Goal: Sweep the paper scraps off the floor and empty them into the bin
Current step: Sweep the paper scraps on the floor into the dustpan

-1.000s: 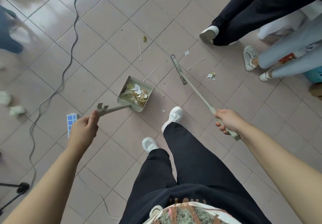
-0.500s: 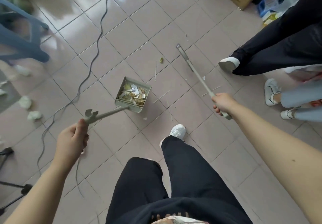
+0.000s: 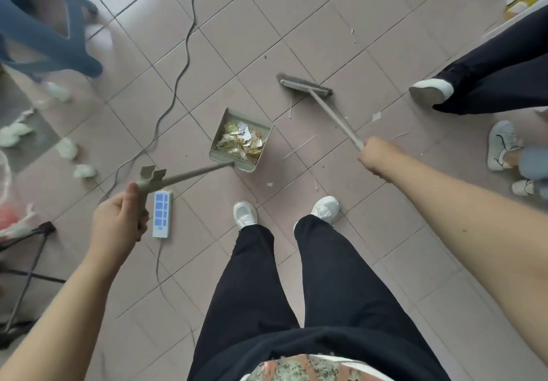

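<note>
A grey-green dustpan [image 3: 218,150] full of white and gold paper scraps [image 3: 241,140] hangs ahead of my feet on a long handle. My left hand [image 3: 118,222] grips the end of that handle. My right hand [image 3: 378,155] grips the broom handle [image 3: 335,118], and the broom head [image 3: 305,84] sits over the tiles just right of and beyond the pan. A few small scraps and thin sticks [image 3: 299,146] lie on the floor around the pan. No bin is clearly visible.
A cable [image 3: 184,63] and a white power strip [image 3: 162,214] lie on the tiles at left. A blue plastic chair [image 3: 56,45] and crumpled tissues [image 3: 66,147] are far left. A tripod leg [image 3: 29,268] stands lower left. Other people's legs and shoes [image 3: 431,91] stand at right.
The view has swung. The dustpan stays full and carried in my left hand. The broom head has turned broadside and now sits closer to the pan.
</note>
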